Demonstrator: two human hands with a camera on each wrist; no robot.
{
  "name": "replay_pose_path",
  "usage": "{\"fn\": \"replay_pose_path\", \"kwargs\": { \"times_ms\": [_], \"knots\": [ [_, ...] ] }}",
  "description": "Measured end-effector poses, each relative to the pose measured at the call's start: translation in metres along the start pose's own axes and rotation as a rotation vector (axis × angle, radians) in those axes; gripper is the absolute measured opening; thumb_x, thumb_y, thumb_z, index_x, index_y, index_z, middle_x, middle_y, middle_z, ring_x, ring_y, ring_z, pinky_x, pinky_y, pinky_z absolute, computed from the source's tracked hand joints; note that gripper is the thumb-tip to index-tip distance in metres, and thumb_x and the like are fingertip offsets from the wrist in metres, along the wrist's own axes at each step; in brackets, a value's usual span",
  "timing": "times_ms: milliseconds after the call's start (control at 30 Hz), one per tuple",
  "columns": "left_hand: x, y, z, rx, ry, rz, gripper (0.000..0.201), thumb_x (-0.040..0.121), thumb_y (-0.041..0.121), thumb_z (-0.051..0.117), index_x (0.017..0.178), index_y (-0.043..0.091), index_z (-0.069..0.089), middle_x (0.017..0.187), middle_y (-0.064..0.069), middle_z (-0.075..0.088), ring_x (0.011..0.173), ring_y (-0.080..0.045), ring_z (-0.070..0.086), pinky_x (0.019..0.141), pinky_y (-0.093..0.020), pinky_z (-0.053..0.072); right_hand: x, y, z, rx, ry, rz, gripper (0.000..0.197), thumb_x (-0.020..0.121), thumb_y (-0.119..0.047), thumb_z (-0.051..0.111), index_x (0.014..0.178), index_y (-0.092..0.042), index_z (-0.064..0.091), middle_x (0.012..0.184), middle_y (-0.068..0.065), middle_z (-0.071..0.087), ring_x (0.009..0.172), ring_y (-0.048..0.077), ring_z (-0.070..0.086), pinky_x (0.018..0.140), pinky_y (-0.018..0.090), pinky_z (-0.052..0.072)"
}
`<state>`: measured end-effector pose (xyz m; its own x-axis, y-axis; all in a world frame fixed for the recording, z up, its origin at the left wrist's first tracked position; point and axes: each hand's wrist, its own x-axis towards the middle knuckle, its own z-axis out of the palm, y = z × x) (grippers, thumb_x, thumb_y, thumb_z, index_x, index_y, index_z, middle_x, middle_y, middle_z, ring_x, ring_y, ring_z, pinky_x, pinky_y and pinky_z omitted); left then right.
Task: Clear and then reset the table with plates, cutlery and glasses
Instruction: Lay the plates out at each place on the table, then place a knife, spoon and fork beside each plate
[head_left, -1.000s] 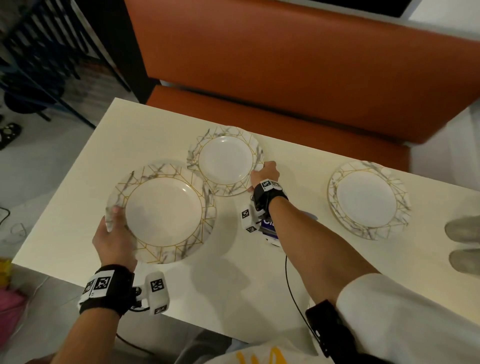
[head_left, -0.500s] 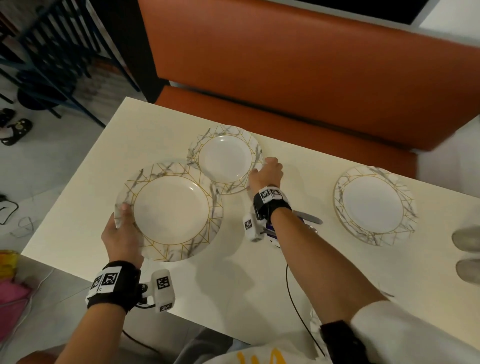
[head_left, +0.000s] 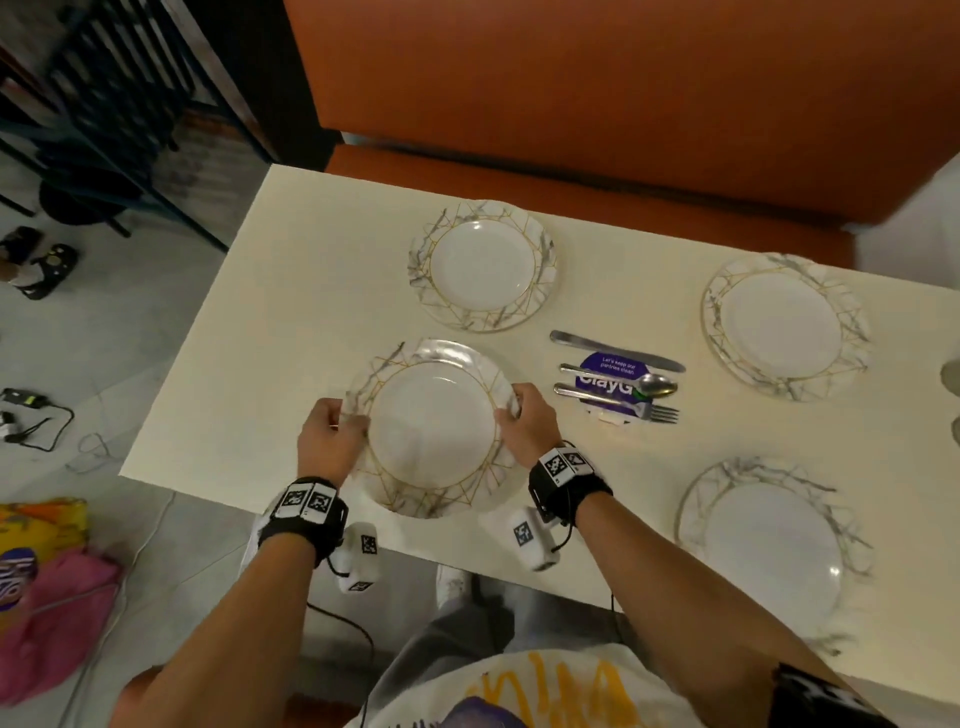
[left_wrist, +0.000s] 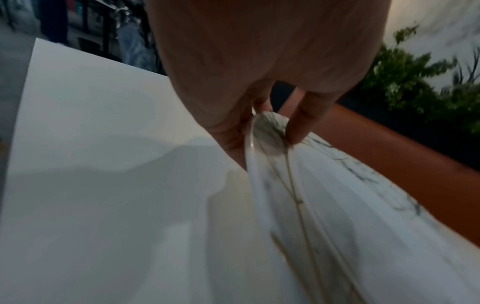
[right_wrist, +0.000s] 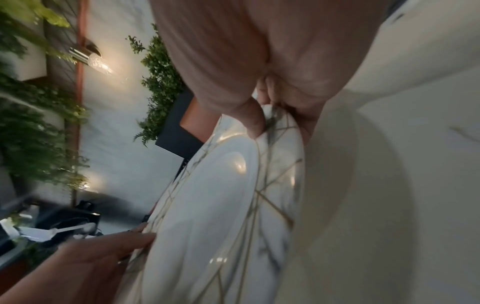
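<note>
A white marbled plate (head_left: 431, 431) with gold lines hangs just above the near left part of the cream table (head_left: 270, 322). My left hand (head_left: 332, 441) grips its left rim, thumb on top. My right hand (head_left: 527, 421) pinches its right rim. In the left wrist view the fingers (left_wrist: 301, 121) curl over the plate's rim (left_wrist: 270, 127). The right wrist view shows a thumb (right_wrist: 252, 117) pressed on the plate (right_wrist: 228, 205). Another plate (head_left: 483, 265) lies at the far side. Two more plates (head_left: 784, 325) (head_left: 769, 540) lie on the right. A knife (head_left: 613, 345), spoon (head_left: 623, 382) and fork (head_left: 618, 405) lie between them.
The cutlery rests on a purple card (head_left: 613, 384) at mid-table. An orange bench (head_left: 571, 104) runs along the table's far side. Bags (head_left: 41, 571) and cables (head_left: 31, 421) lie on the floor to the left. A dark rack (head_left: 104, 104) stands at the far left.
My right hand has left the far plate and taken the right rim of the plate that my left hand held. That plate has moved toward me. The cutlery is now uncovered.
</note>
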<state>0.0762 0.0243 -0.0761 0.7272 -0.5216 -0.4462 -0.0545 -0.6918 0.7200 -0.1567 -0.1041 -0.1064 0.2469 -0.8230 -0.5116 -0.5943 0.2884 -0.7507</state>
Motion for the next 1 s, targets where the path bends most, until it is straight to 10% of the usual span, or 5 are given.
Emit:
{"fn": "replay_pose_path", "kwargs": {
  "times_ms": [667, 1000],
  "knots": [
    [0.022, -0.041, -0.036, 0.309, -0.188, 0.193, 0.039, 0.094, 0.018, 0.072, 0.132, 0.013, 0.064, 0.114, -0.010, 0.072, 0.102, -0.028, 0.066, 0.091, -0.034, 0.053, -0.078, 0.033, 0.045, -0.173, 0.096, 0.018, 0.059, 0.094, -0.024, 0.066, 0.147, -0.012, 0.042, 0.132, 0.011, 0.061, 0.120, 0.029, 0.059, 0.103, 0.032, 0.046],
    [0.011, 0.010, 0.010, 0.441, -0.188, 0.507, 0.025, 0.095, 0.018, 0.064, 0.120, 0.017, 0.068, 0.123, -0.014, 0.063, 0.117, -0.035, 0.058, 0.097, -0.044, 0.050, -0.076, 0.035, -0.024, -0.152, 0.285, -0.038, 0.024, 0.096, -0.011, 0.052, 0.115, -0.015, 0.066, 0.105, 0.005, 0.071, 0.097, 0.021, 0.065, 0.088, 0.027, 0.050]
  ]
}}
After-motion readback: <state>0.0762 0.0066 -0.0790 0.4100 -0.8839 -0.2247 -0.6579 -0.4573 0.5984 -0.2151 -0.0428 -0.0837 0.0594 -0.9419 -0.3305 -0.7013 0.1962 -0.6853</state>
